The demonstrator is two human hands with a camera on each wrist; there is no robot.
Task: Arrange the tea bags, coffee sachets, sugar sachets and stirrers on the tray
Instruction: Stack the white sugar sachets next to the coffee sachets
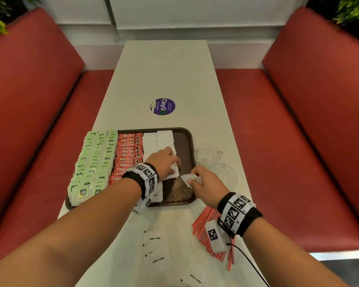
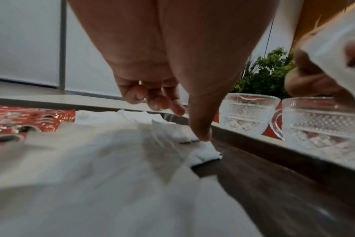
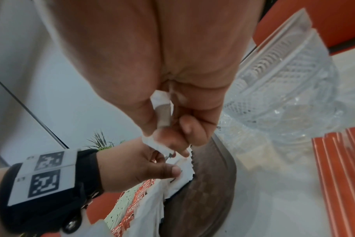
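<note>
The brown tray (image 1: pixel 184 146) holds rows of green tea bags (image 1: pixel 93 160), red coffee sachets (image 1: pixel 129 154) and white sugar sachets (image 1: pixel 158 141). My left hand (image 1: pixel 170 162) is low over the sugar row. Its thumb (image 2: pixel 201 131) presses a sugar sachet (image 2: pixel 205 154) onto the tray floor, while the other fingers (image 2: pixel 158 102) hang loosely curled. Just right of it, my right hand (image 1: pixel 197 179) grips a small bunch of sugar sachets (image 3: pixel 158 144) above the tray's right part. Red stirrers (image 1: pixel 207 228) lie on the table under my right wrist.
Two cut-glass cups (image 1: pixel 207 154) (image 1: pixel 226 177) stand right of the tray. Three loose sugar sachets (image 1: pixel 157 239) (image 1: pixel 159 261) (image 1: pixel 195 278) lie on the white table (image 1: pixel 166 75) near me. A round purple sticker (image 1: pixel 163 106) sits beyond the tray. Red benches flank the table.
</note>
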